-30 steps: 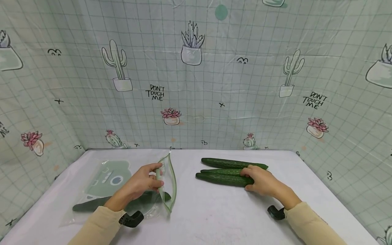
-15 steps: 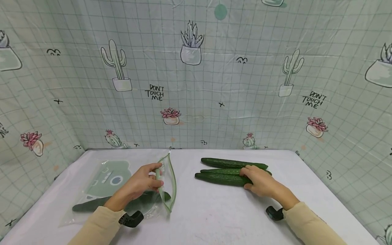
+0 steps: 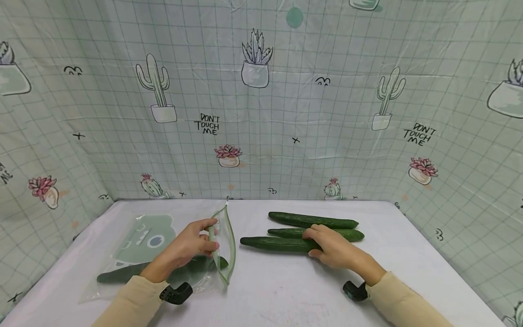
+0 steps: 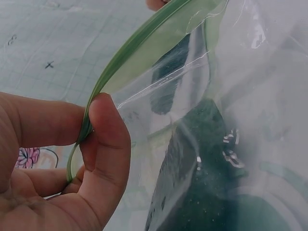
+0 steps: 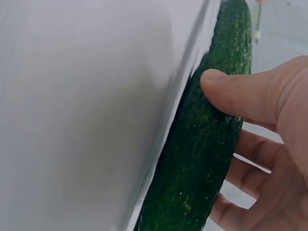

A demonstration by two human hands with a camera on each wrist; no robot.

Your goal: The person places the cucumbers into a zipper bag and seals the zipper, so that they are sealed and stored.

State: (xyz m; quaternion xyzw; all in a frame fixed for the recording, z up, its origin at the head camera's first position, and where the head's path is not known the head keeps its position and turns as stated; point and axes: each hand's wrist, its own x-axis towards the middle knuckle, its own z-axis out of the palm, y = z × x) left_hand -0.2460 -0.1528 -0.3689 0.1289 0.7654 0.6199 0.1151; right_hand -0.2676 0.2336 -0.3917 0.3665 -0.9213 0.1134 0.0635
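Observation:
My left hand point(image 3: 189, 243) pinches the green-edged rim of a clear zip bag point(image 3: 231, 236), whose mouth gapes toward the right. Inside the bag lies one cucumber point(image 3: 118, 274); its end shows near the opening, and in the left wrist view it appears through the plastic. On the right, my right hand point(image 3: 335, 247) grips the nearest loose cucumber point(image 3: 273, 244) around its right part. The right wrist view has the thumb across this cucumber point(image 5: 192, 149) and the fingers on its other side. Just behind it lies a second cucumber point(image 3: 286, 233), partly hidden by the hand.
A third loose cucumber point(image 3: 312, 220) lies farthest back on the white table point(image 3: 282, 290). The bag bears a pale green printed figure point(image 3: 153, 234). A patterned cloth point(image 3: 261, 113) hangs behind and beside the table.
My right hand has moved left with the nearest cucumber, drawing it away from the one behind and closer to the bag's mouth. The left hand and bag stay in place.

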